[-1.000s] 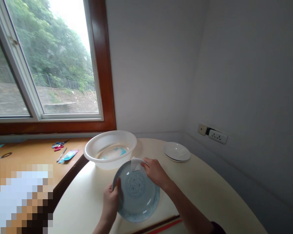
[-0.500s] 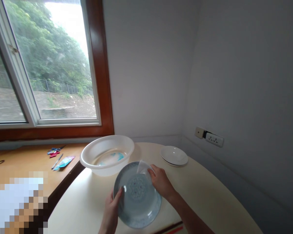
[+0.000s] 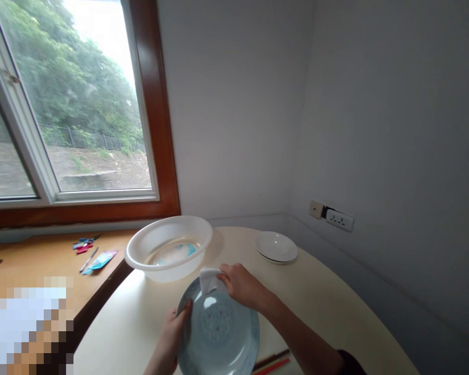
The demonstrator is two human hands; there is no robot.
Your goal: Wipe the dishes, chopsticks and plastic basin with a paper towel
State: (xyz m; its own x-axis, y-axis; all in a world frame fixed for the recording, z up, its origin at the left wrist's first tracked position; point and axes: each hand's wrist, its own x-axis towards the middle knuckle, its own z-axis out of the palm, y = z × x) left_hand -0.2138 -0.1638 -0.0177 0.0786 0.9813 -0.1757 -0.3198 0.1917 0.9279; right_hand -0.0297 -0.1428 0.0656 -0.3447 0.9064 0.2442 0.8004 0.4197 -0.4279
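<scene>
A pale blue-grey plate with a flower pattern at its centre is tilted up above the round table. My left hand grips its left rim, thumb on the upper face and the other fingers hidden behind. Pinched in my right hand is a thin white tissue, which lies against the plate's far rim. Partly hidden behind the plate and my right forearm, chopsticks, one red and one dark, rest on the table.
Behind the plate stands a translucent white basin with blue marks at its bottom. White plates are stacked at the back right of the cream round table. On the wooden desk at left lie a colourful packet, a pen and small items.
My right hand has moved the tissue left along the plate's far rim. The plate has tilted and sits slightly lower in view, still in my left hand.
</scene>
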